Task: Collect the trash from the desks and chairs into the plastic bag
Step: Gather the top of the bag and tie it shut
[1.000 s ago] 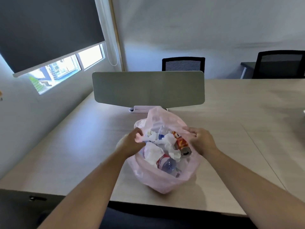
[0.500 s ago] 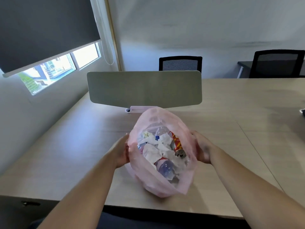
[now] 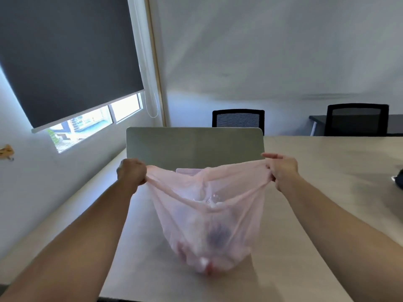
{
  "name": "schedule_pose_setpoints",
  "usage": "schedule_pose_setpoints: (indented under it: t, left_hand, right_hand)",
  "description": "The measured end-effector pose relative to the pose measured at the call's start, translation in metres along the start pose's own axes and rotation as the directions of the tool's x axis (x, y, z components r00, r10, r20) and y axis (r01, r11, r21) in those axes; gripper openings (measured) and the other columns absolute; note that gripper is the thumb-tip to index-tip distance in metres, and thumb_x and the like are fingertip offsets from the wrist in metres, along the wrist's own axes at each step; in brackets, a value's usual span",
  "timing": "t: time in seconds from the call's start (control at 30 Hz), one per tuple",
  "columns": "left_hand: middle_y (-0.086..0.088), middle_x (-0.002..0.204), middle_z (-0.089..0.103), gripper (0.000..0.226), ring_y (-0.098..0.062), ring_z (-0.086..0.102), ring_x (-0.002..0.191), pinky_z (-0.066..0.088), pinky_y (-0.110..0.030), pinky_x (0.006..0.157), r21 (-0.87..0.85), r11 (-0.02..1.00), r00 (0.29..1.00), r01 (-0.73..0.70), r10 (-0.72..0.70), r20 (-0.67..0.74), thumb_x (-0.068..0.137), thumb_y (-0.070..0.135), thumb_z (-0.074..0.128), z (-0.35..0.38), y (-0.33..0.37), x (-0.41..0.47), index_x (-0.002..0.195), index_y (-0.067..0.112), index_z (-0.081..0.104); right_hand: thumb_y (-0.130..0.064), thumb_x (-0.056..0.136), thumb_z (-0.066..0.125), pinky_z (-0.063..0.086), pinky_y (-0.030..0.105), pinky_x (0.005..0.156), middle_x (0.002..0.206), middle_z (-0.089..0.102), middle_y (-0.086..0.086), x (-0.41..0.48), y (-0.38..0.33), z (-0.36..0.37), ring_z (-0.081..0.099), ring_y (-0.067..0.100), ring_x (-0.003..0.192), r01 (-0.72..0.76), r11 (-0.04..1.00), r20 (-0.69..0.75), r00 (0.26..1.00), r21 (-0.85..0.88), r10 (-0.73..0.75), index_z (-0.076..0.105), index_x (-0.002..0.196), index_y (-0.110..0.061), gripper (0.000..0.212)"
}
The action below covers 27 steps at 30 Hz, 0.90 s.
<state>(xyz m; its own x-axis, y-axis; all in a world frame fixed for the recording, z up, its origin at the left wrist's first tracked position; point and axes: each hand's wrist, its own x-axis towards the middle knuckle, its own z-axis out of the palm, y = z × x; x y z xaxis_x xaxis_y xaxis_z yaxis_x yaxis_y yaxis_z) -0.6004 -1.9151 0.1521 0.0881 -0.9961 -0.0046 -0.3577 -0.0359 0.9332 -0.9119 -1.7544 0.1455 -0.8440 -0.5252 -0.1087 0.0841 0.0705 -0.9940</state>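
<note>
1. compared with half a second ago, the pink plastic bag point(image 3: 207, 214) is no longer cupped open at its sides; its mouth is now pulled out sideways into two stretched, bunched corners, and the trash that showed plainly inside is now seen only as blurred shapes through the film.
2. both arms have risen and spread apart, so the hands now sit well apart in front of the grey divider panel point(image 3: 194, 144) instead of close against the bag.
3. the desk point(image 3: 316, 192) is a broad, flat, pale wood-grain surface; the bag's rounded bottom rests on or just over it, which i cannot tell because of blur.
4. the dark roller blind point(image 3: 65, 57) is matte and rectangular, drawn most of the way down the window.
5. the divider is a smooth, matte slab with rounded upper corners, standing upright behind the bag.
6. the bag is thin, translucent, crinkled film, taut at the top and sagging into a sack below, with a dark bluish blob and reddish bits near its base.
7. two black mesh-backed chairs point(image 3: 238, 118) stand beyond the desk.
8. the left hand point(image 3: 131, 172) is a closed fist clamped on the bag's left corner.
9. the right hand point(image 3: 282, 171) has its fingers curled tight round the right corner.
</note>
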Motion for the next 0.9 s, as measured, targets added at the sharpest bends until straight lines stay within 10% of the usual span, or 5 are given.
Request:
schedule_pose_setpoints:
  t: [0.27,0.4,0.57,0.77,0.9]
  left_hand:
    - [-0.016,0.112,0.066,0.026,-0.029,0.064,0.102,0.051,-0.026,0.084,0.036,0.989,0.984,0.144,-0.139,-0.111,0.088,0.010,0.058,-0.023,-0.035,0.010,0.111,-0.002,0.062]
    - [-0.012,0.088,0.062,0.023,-0.022,0.063,0.075,0.053,-0.026,0.054,-0.112,0.988,0.993,0.110,-0.114,-0.027,0.089,-0.003,0.050,-0.018,-0.024,0.000,0.109,-0.001,0.062]
    - [-0.008,0.071,0.053,0.021,-0.022,0.056,0.066,0.052,-0.017,0.040,-0.073,0.995,0.998,0.061,-0.063,-0.013,0.078,-0.012,0.049,-0.017,-0.018,-0.009,0.069,0.005,0.059]
    - [-0.009,0.071,0.056,0.025,-0.018,0.054,0.062,0.053,-0.018,0.045,-0.098,0.995,0.991,0.028,-0.015,0.132,0.082,-0.011,0.051,-0.024,-0.015,-0.015,0.071,0.006,0.065]
    - [-0.008,0.074,0.053,0.016,-0.019,0.050,0.070,0.054,-0.021,0.059,-0.175,0.984,0.968,-0.038,0.080,0.237,0.084,0.000,0.058,-0.041,-0.022,-0.015,0.076,0.010,0.067]
  right_hand:
    - [0.001,0.077,0.059,0.054,0.034,0.072,0.088,0.070,0.014,0.001,0.019,-0.022,0.064,0.031,0.076,0.002,0.984,-0.306,0.950,-0.179,-0.057,0.075,0.090,-0.008,0.023]
    - [-0.004,0.081,0.052,0.043,0.028,0.072,0.098,0.068,0.009,-0.013,0.008,-0.012,0.058,0.026,0.083,0.108,0.938,-0.272,0.941,-0.329,-0.204,0.069,0.100,-0.015,0.028]
    - [-0.041,0.078,0.065,0.033,0.040,0.102,0.132,0.051,0.004,-0.057,-0.002,0.035,0.044,0.025,0.123,0.623,0.455,0.325,0.751,-0.636,-0.575,0.053,0.128,-0.027,0.053]
    - [-0.050,0.072,0.071,-0.002,0.057,0.115,0.158,0.006,0.013,-0.087,0.063,0.093,0.004,0.033,0.147,0.724,-0.050,0.726,0.688,-0.688,-0.023,-0.021,0.148,-0.023,0.122]
    - [-0.010,0.082,0.048,0.033,0.042,0.104,0.114,0.064,0.005,-0.067,0.064,0.086,0.059,0.025,0.107,0.585,-0.049,0.575,0.774,-0.809,-0.265,0.050,0.132,-0.017,0.051]
